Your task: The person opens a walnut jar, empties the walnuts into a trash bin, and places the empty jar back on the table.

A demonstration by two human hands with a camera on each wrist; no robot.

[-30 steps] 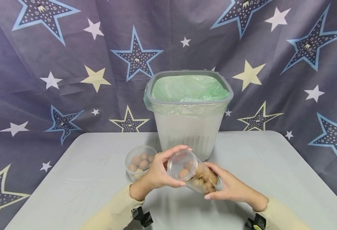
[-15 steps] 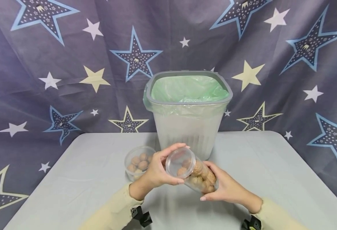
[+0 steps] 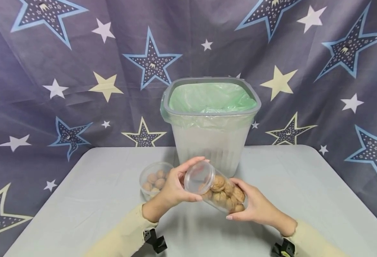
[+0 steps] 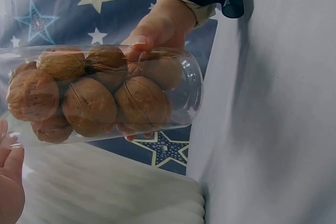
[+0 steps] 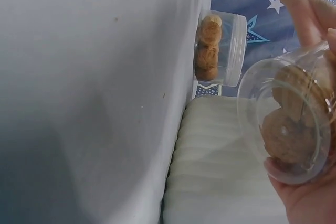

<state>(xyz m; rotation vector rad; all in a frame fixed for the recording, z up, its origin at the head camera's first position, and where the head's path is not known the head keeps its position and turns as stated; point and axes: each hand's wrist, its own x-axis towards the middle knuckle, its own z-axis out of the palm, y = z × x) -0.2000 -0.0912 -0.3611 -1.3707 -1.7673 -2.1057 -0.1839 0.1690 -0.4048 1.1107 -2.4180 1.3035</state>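
Both hands hold a clear plastic jar (image 3: 199, 178) filled with several walnuts (image 3: 221, 194), tilted sideways above the table. My left hand (image 3: 175, 185) curls its thumb and fingers around the rimmed end; whether a lid sits there I cannot tell. At the base end my right hand (image 3: 257, 205) grips with thumb below and fingers above. In the left wrist view the walnuts (image 4: 89, 106) lie along the jar, away from its bare base. The right wrist view shows the base (image 5: 283, 121) close up, with the right hand's (image 5: 315, 203) fingers on it.
A round clear tub (image 3: 156, 167) with several walnuts stands on the table at left, partly behind the left hand. Behind the jar is a whitish bin (image 3: 211, 139) with a grey rim and green liner. A star-patterned cloth (image 3: 188, 43) hangs behind the grey-white table (image 3: 104, 185).
The jar has shifted slightly up and to the left, the left hand moving with it. More walnuts show through its side. Both hands keep their hold.
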